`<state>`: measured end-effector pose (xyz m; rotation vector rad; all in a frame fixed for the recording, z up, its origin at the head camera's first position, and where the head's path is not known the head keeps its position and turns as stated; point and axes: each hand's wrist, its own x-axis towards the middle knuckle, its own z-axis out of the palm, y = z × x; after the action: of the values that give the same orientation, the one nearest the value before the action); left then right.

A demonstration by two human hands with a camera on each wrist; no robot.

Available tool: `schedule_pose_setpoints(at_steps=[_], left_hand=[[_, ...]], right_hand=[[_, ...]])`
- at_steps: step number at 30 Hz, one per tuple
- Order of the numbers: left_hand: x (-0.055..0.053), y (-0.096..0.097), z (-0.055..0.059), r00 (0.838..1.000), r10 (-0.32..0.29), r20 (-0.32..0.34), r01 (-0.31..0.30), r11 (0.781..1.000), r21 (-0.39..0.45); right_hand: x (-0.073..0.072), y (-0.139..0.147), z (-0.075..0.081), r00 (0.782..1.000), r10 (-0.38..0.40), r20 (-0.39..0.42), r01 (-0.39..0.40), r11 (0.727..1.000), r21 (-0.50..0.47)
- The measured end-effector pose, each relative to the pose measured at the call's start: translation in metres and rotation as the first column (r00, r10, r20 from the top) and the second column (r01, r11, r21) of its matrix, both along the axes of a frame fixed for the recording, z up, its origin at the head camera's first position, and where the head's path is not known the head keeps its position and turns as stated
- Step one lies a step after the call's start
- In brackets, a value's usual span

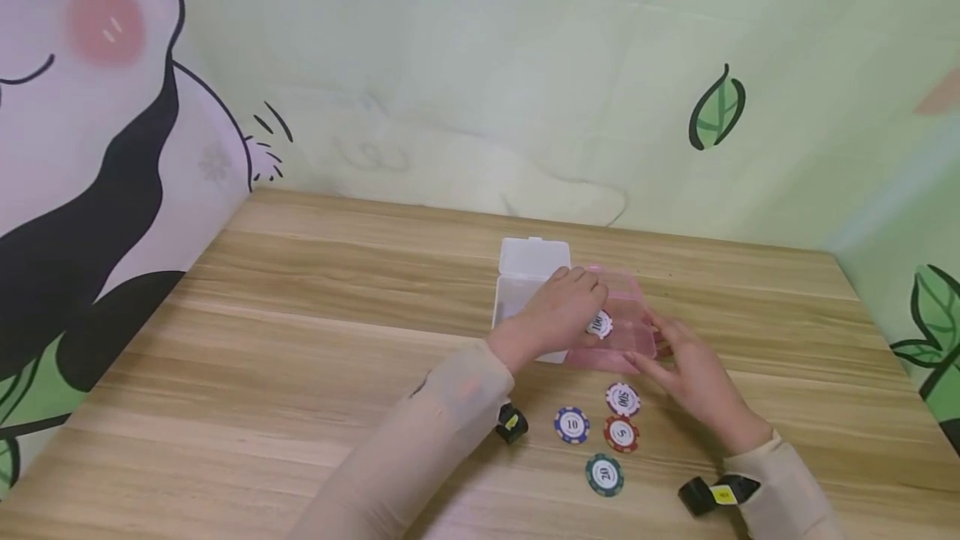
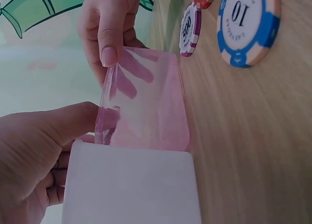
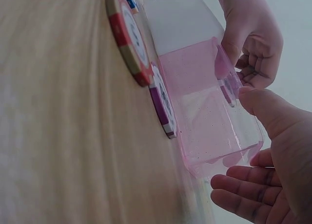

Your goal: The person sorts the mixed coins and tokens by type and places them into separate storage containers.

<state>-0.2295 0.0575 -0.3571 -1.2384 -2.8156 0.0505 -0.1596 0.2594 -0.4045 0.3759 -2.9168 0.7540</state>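
The left hand (image 1: 558, 311) has its fingers curled and pinches the 100 chip (image 1: 601, 324) over the open pink box (image 1: 600, 360), while the right hand (image 1: 697, 369) holds that box's right end between thumb and fingers, its other fingers loosely bent. An open white box (image 1: 513, 297) stands just left of the pink one; nearer the person, the 500 chip (image 1: 622, 399), red 5 chip (image 1: 622, 434), blue 10 chip (image 1: 572, 425) and green 20 chip (image 1: 604, 475) lie flat on the bench (image 1: 300, 307).
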Motion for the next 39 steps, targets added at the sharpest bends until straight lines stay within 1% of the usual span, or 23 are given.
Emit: schedule_pose_setpoints(at_steps=[10,16,21,27,33,39], left_hand=[[-0.004,0.004,-0.001,1.000,-0.010,-0.026,0.009,0.999,-0.052],[-0.006,0.005,-0.002,0.999,-0.021,-0.031,0.020,0.998,-0.057],[-0.006,0.005,-0.002,0.999,-0.026,-0.026,0.024,0.998,-0.053],[-0.003,0.002,-0.001,0.999,-0.030,-0.012,0.030,0.999,-0.021],[0.001,-0.002,0.001,0.998,-0.055,-0.013,0.055,0.997,0.049],[0.012,-0.009,0.009,0.995,-0.087,-0.041,0.091,0.990,0.109]], right_hand=[[0.000,0.001,0.001,1.000,-0.013,0.027,0.013,1.000,0.006],[0.000,0.000,0.002,0.999,-0.008,0.034,0.008,1.000,0.002],[0.000,0.000,0.002,0.999,-0.011,0.040,0.011,1.000,0.001],[0.000,0.000,0.002,0.999,-0.015,0.043,0.015,1.000,0.000],[0.001,-0.001,0.003,0.999,-0.016,0.048,0.016,1.000,0.001],[0.000,-0.001,0.003,0.999,-0.010,0.046,0.010,1.000,-0.006]])
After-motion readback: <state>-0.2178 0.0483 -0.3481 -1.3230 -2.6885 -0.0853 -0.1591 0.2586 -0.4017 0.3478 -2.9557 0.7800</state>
